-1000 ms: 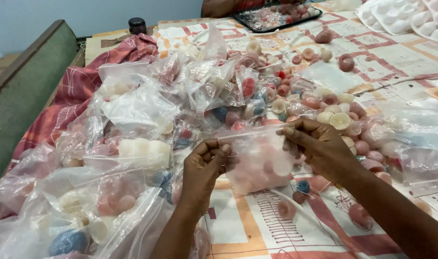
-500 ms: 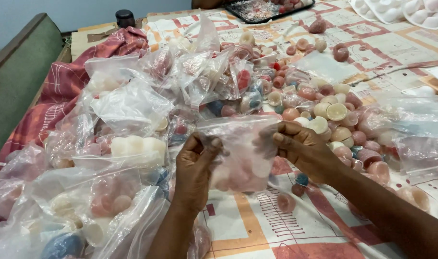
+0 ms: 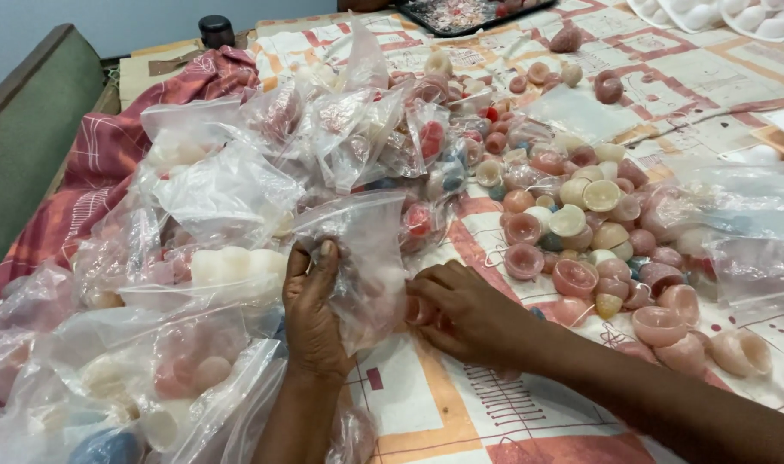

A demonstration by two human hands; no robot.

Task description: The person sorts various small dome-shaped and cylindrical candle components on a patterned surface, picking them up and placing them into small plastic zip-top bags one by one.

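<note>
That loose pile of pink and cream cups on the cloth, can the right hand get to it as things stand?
Probably yes. The right hand rests on the cloth just beside the pile of cups, with nothing between them; the nearest pink cups lie by its fingers.

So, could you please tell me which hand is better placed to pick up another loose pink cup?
Probably the right hand: it lies beside the loose cups, while the left hand holds the clear bag.

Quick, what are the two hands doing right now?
Left hand: closed on the clear plastic bag, holding it up.
Right hand: fingers at the bag's lower edge, touching it; grip cannot be told.
</note>
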